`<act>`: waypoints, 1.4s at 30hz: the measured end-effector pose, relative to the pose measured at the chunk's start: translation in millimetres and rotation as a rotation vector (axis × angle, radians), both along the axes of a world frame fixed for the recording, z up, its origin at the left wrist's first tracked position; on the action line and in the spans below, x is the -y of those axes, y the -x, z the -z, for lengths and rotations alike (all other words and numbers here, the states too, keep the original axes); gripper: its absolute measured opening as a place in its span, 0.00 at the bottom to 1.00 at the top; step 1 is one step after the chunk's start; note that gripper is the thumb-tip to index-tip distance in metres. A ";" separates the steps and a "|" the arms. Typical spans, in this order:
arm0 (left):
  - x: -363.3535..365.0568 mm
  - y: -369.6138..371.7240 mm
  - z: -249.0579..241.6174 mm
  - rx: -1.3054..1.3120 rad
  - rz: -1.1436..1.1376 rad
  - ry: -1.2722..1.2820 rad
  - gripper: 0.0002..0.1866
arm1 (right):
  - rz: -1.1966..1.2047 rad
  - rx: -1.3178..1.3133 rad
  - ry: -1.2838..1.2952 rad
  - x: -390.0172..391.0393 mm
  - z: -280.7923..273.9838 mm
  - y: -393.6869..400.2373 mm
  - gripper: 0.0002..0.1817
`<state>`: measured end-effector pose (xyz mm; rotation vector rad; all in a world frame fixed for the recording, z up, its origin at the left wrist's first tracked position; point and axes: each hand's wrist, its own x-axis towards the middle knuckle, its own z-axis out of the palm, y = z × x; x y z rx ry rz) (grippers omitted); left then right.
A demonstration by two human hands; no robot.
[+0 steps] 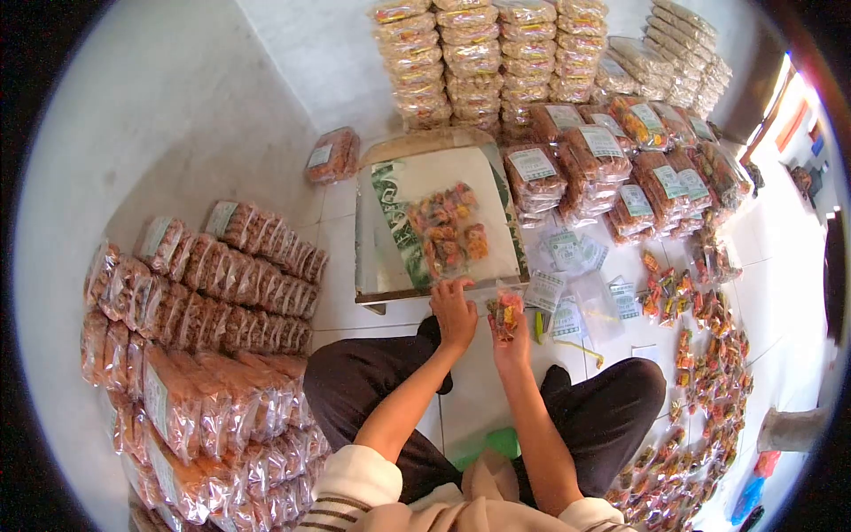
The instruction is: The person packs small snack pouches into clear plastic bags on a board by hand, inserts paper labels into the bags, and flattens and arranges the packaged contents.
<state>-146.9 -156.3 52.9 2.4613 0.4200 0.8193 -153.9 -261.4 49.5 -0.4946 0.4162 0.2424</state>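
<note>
A low table (368,257) stands in front of me, with a white and green printed sheet (492,204) on it. On that sheet lies a clear bag (441,226) with several small colourful packets inside. My left hand (454,315) is at the near edge of the table, its fingers on the bag's open end. Just right of it, off the table's front edge, my right hand (511,341) is closed around a small red and yellow packet (507,315).
Stacked brown packs (213,381) fill the left side. Pale packs (470,62) and labelled packs (603,160) rise behind and right. Labels (567,253), a plastic box (597,306), a green cutter (538,326) and many small packets (700,408) lie on the floor at right.
</note>
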 end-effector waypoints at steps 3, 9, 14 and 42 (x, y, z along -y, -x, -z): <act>-4.3 4.8 3.9 -0.091 0.007 0.049 0.11 | -0.069 -0.036 0.079 -8.8 17.8 4.1 0.20; -8.2 2.9 -7.4 -0.080 0.193 -0.023 0.16 | -0.062 0.252 0.815 -30.7 15.1 4.6 0.25; -22.2 1.2 -3.2 0.024 0.354 -0.125 0.22 | -0.279 0.509 1.349 -34.6 12.1 -32.4 0.30; -95.5 -77.9 38.1 0.045 -0.016 0.817 0.28 | -0.113 0.976 1.323 -74.3 30.8 -97.9 0.30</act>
